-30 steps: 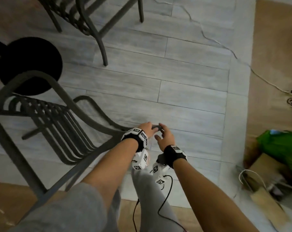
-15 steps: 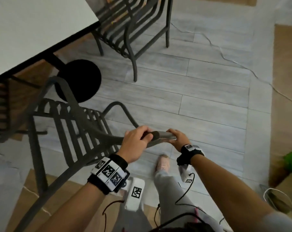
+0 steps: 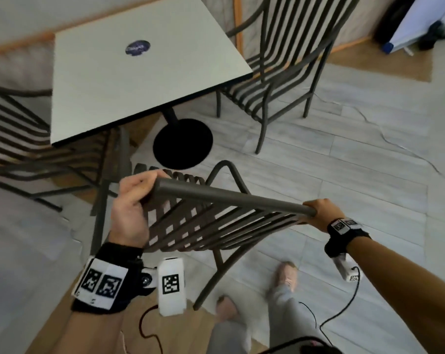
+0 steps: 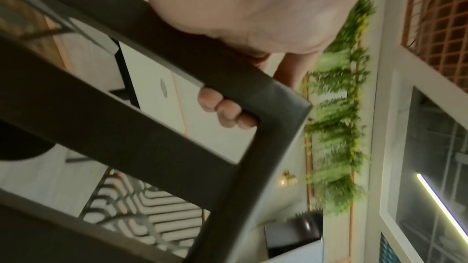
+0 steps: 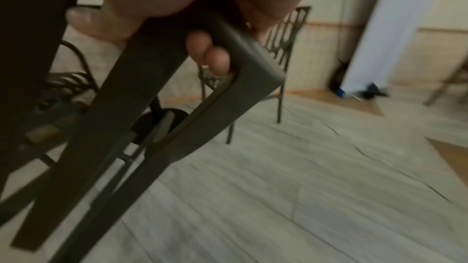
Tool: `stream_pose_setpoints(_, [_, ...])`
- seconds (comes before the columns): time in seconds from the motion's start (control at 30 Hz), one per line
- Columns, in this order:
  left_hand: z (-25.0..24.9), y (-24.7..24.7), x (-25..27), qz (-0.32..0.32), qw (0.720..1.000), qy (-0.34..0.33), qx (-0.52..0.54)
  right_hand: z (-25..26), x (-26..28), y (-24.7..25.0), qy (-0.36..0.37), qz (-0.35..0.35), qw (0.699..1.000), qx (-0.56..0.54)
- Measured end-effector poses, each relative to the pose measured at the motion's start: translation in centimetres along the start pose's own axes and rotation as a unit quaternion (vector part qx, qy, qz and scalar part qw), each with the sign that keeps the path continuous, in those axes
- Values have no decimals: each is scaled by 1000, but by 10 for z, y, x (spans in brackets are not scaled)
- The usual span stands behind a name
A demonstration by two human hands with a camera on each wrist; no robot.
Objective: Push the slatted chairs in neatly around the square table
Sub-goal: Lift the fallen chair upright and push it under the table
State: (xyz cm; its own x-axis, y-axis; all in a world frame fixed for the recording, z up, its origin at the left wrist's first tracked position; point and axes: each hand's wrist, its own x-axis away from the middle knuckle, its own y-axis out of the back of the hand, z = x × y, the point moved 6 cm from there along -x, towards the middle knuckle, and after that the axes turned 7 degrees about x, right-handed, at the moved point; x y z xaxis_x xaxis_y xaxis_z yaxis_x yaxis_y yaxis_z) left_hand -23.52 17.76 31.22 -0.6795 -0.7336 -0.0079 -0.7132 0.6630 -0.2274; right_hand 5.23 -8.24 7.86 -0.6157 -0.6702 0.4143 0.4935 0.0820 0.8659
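Observation:
A dark slatted metal chair (image 3: 190, 226) stands right in front of me, its seat facing the square white table (image 3: 139, 80). My left hand (image 3: 132, 203) grips the left end of its top rail (image 3: 231, 199), and my right hand (image 3: 321, 213) grips the right end. In the left wrist view my fingers (image 4: 225, 111) curl under the rail's corner (image 4: 273, 95). The right wrist view shows fingertips (image 5: 210, 53) wrapped round the other corner (image 5: 253, 63). A second slatted chair (image 3: 280, 72) stands at the table's right side, and a third (image 3: 20, 139) at its left.
The table stands on a black post with a round black foot (image 3: 183, 144) on the grey plank floor. A thin cable (image 3: 405, 149) runs across the floor at right. My feet (image 3: 285, 274) are just behind the chair. A white board (image 3: 425, 21) leans at the far right.
The chair's top rail has risen and swung round toward the table. My hands have spread from the rail's middle to its two ends. My view has lifted to take in the tabletop.

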Motion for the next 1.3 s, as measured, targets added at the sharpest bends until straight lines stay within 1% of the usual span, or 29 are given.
stream_pose_setpoints(0.03, [-14,29,6,-48,999,-19,19,22,3,8,31,-32,999,20])
stream_pose_setpoints(0.07, [-24,54,12,-89,995,-33,45,42,7,21,44,-62,996,36])
stream_pose_setpoints(0.13, [-35,99,20,-152,982,-44,104,79,10,46,69,-114,989,59])
stream_pose_setpoints(0.2, [-41,135,28,-190,972,-43,131,111,16,68,97,-162,979,76])
stream_pose_setpoints(0.27, [-39,158,38,-202,968,-47,141,130,25,81,126,-192,968,105])
stream_pose_setpoints(0.37, [-33,182,57,-244,956,-83,144,158,43,93,160,-197,952,169])
stream_pose_setpoints(0.43, [-19,201,64,-270,945,-82,167,170,49,99,163,-197,947,196])
stream_pose_setpoints(0.5, [-1,226,68,-289,939,-65,173,187,54,101,187,-210,936,211])
stream_pose_setpoints(0.53, [12,239,71,-306,935,-40,176,196,56,99,206,-217,929,218])
stream_pose_setpoints(0.57, [27,252,78,-327,927,-22,184,205,58,97,223,-226,920,230])
stream_pose_setpoints(0.6, [43,264,85,-345,916,-11,202,211,59,93,232,-221,918,235])
stream_pose_setpoints(0.63, [58,271,91,-347,910,-5,225,215,59,87,238,-217,915,245])
stream_pose_setpoints(0.77, [102,296,111,-360,890,28,279,221,56,71,223,-186,914,285])
stream_pose_setpoints(0.83, [115,305,122,-394,868,45,298,224,57,64,219,-160,915,297])
stream_pose_setpoints(0.93, [123,304,131,-405,849,26,339,225,63,48,204,-122,920,312])
stream_pose_setpoints(1.0, [128,300,136,-408,844,37,345,224,67,40,196,-101,921,323])
stream_pose_setpoints(1.1, [130,295,137,-395,860,72,314,225,72,38,192,-111,918,329])
stream_pose_setpoints(1.17, [140,294,139,-383,863,103,313,225,72,37,196,-114,922,314])
stream_pose_setpoints(1.23, [157,292,145,-373,857,138,329,220,71,30,204,-110,925,300])
stream_pose_setpoints(1.3, [172,294,153,-361,854,168,336,209,69,18,195,-90,927,309])
